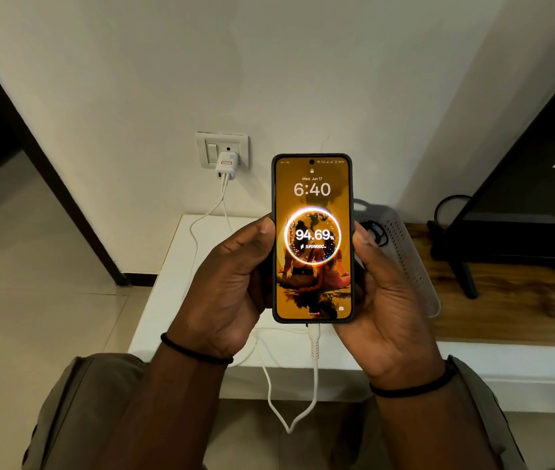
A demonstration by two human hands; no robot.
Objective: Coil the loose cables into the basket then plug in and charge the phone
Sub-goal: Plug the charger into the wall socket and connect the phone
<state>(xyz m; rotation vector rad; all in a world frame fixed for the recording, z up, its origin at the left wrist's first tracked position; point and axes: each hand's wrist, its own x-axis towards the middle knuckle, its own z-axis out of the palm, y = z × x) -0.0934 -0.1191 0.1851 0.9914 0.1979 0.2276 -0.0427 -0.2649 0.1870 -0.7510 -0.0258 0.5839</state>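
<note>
Both of my hands are on the phone (312, 239) at the centre of the frame: my left hand (232, 290) curls round its left edge with the thumb on the bezel, and my right hand (381, 300) grips the right edge the same way. It is held up above the white shelf (174, 266), not resting on it. The screen shows a charging ring and a percentage in the nineties, so I judge the charge has begun.

What could go wrong from here is mostly about the white cable (313, 368). It drops from the phone's bottom port, loops low toward the bottom of the frame, then climbs past my left wrist to the white charger (227, 164) in the wall socket (222, 149) at centre left. If I lift or swing the phone away from the wall, that slack could run out and tug the charger loose or strain the plug at the port. The hanging loop could also catch on my arm or the shelf edge as I set the phone down. If either grip loosens, the phone would hang by its connector.

The phone's long axis runs up and down the frame, top edge toward the wall, port end toward me, screen facing up at me.

The basket (405, 245) lies right of the phone, with what looks like a dark coiled cable (376, 230) inside, though my hand hides most of it.
</note>
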